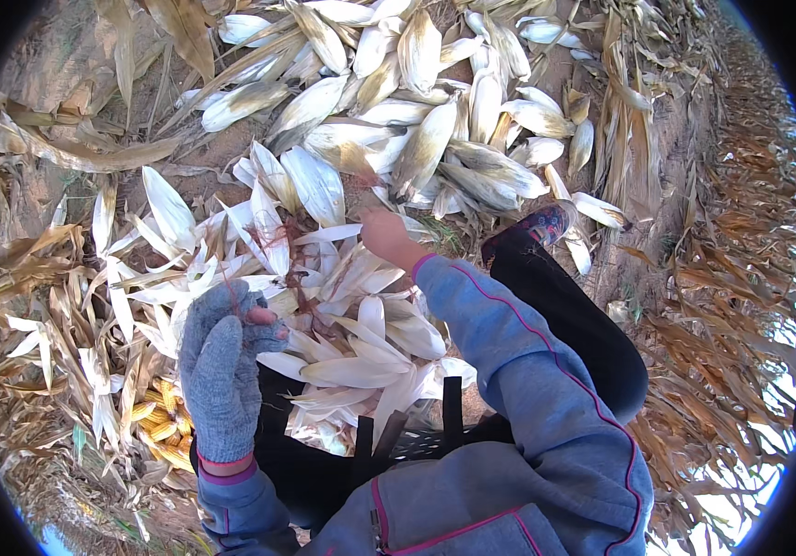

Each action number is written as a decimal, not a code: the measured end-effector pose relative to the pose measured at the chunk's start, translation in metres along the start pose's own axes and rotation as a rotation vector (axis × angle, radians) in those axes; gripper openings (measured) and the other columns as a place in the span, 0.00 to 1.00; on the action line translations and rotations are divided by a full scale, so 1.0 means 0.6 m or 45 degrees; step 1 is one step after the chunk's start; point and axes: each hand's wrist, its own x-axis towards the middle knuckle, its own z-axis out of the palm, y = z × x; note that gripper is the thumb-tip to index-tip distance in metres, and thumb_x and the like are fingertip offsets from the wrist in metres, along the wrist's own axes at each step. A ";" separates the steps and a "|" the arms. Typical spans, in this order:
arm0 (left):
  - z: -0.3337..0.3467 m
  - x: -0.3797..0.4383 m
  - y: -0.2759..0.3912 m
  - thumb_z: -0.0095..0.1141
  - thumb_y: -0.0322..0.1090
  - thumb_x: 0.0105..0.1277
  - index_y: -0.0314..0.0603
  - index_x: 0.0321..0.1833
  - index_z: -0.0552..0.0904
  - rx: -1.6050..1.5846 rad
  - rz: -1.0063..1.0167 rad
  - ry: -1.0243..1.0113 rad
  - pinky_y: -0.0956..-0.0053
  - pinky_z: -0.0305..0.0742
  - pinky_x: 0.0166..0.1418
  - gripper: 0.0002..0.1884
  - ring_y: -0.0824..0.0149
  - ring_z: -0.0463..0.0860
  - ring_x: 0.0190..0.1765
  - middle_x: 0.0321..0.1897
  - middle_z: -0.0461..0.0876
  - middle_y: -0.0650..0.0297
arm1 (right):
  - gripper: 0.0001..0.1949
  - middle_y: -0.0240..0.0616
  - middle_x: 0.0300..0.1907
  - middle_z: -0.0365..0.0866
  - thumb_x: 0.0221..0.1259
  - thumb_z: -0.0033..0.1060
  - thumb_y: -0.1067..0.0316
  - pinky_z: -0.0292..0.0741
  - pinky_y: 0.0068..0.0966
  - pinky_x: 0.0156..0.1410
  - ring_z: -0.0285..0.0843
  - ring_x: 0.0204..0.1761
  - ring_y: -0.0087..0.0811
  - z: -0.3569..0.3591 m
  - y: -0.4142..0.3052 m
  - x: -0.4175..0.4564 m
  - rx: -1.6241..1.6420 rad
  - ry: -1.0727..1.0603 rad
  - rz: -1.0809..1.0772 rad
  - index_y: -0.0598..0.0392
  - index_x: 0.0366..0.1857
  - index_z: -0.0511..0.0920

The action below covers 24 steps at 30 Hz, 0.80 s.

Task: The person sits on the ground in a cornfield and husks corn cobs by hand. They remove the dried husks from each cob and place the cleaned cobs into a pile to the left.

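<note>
My left hand (227,368) wears a grey knitted glove with bare fingertips poking through. Its fingers curl loosely, nothing solid shows between them, and thin reddish corn silk strands cross the glove. My bare right hand (385,235) reaches to the near edge of a heap of unhusked corn ears (432,146); its fingertips are hard to make out, so whether it grips anything is unclear. Peeled pale husks (352,354) with reddish silk lie below and between both hands. Husked yellow corn cobs (165,420) lie to the left of my left forearm.
My bent leg in black trousers (571,326) and a patterned shoe (543,224) border the husks on the right. Dry corn stalks and leaves (731,333) cover the right side; more dry leaves (106,149) lie at left. Black straps (452,410) stand near my lap.
</note>
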 end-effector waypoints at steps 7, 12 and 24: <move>-0.009 0.003 -0.008 0.51 0.36 0.65 0.29 0.55 0.71 0.020 -0.015 -0.010 0.68 0.80 0.42 0.20 0.61 0.80 0.42 0.42 0.76 0.55 | 0.10 0.36 0.45 0.75 0.53 0.49 0.67 0.62 0.35 0.61 0.69 0.53 0.35 -0.029 0.111 0.110 -0.666 0.223 -0.199 0.50 0.39 0.78; -0.002 0.003 -0.001 0.53 0.39 0.64 0.28 0.55 0.70 0.056 -0.049 -0.008 0.67 0.80 0.41 0.23 0.61 0.80 0.39 0.42 0.75 0.53 | 0.08 0.28 0.42 0.70 0.56 0.49 0.63 0.60 0.34 0.56 0.67 0.48 0.30 -0.036 0.176 0.108 -1.237 0.056 -0.468 0.44 0.36 0.79; 0.017 0.004 -0.002 0.55 0.39 0.62 0.30 0.56 0.70 0.052 -0.092 -0.028 0.67 0.79 0.43 0.24 0.59 0.81 0.38 0.39 0.78 0.51 | 0.07 0.26 0.40 0.68 0.56 0.47 0.58 0.60 0.28 0.51 0.63 0.50 0.28 -0.035 0.221 0.085 -1.460 -0.025 -0.675 0.39 0.35 0.77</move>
